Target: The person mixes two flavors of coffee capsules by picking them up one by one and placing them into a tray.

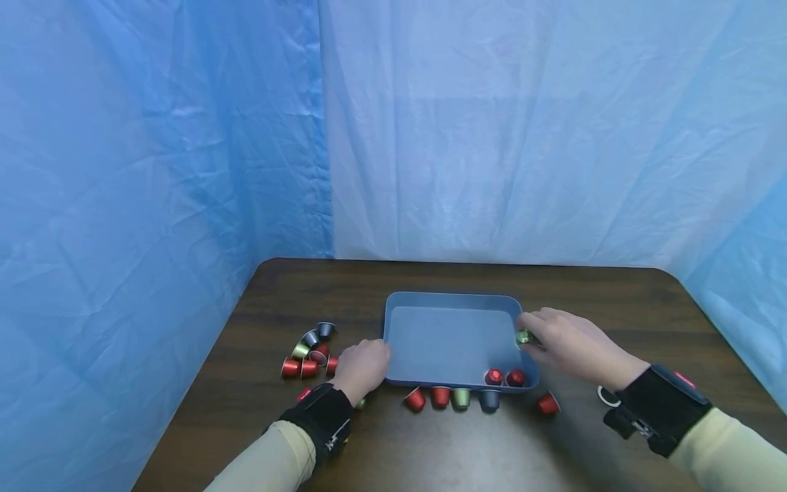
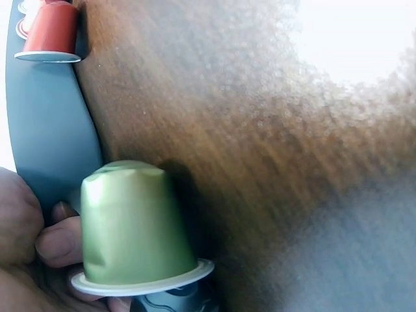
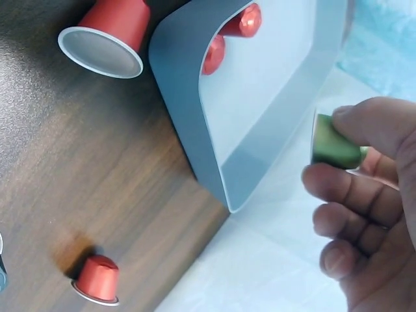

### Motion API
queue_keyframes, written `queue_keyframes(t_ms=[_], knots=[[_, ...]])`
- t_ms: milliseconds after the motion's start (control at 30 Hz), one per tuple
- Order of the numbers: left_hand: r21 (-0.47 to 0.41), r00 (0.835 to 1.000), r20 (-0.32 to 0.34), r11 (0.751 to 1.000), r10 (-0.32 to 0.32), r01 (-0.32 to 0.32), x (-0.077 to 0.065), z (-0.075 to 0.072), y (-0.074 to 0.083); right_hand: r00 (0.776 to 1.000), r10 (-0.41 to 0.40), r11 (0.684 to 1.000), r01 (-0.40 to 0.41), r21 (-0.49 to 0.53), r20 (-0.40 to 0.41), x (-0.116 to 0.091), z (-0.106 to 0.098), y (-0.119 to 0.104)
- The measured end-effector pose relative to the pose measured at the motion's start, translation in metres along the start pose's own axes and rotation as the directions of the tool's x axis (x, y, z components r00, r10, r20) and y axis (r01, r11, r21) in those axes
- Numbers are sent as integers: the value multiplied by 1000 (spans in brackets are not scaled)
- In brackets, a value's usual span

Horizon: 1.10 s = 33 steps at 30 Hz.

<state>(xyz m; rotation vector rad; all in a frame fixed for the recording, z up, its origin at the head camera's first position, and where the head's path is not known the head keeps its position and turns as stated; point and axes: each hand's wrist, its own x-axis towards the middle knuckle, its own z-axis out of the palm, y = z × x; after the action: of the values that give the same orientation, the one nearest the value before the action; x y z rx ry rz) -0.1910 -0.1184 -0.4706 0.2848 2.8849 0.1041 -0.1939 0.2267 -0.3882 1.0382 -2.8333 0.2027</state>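
A blue-grey tray (image 1: pixel 455 335) lies on the table with two red coffee capsules (image 1: pixel 515 377) in its front right corner. My left hand (image 1: pixel 363 369) grips the tray's left edge, its fingers (image 2: pixel 60 244) curled at the wall. Close by that hand stands a green capsule (image 2: pixel 133 224), partly hidden by the wrist in the head view. My right hand (image 1: pixel 568 342) pinches another green capsule (image 3: pixel 337 142) between thumb and fingers, over the tray's right rim.
Red, green and dark capsules (image 1: pixel 309 369) cluster left of the tray. A row of several capsules (image 1: pixel 461 399) lies along its front side. One red capsule (image 1: pixel 548 403) lies off the front right corner, and a white-rimmed capsule (image 1: pixel 607 396) is near the right wrist.
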Motion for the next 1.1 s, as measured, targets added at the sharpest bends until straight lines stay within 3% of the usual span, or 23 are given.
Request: queue_keyframes(t_ms=[267,567,1100], knots=[[-54,999,6,998,-35,36,0,-1,-1,999,-24,1000,24,0,29,7,4,-3],[16,1000,-13,1000,7,-7,0,0,-2,995,-67,998,67,0,71,21,12,-16],[7,1000,-20,1000,4,-3,2,1,1,970,-232,971,227,71,71,37,29,-35]])
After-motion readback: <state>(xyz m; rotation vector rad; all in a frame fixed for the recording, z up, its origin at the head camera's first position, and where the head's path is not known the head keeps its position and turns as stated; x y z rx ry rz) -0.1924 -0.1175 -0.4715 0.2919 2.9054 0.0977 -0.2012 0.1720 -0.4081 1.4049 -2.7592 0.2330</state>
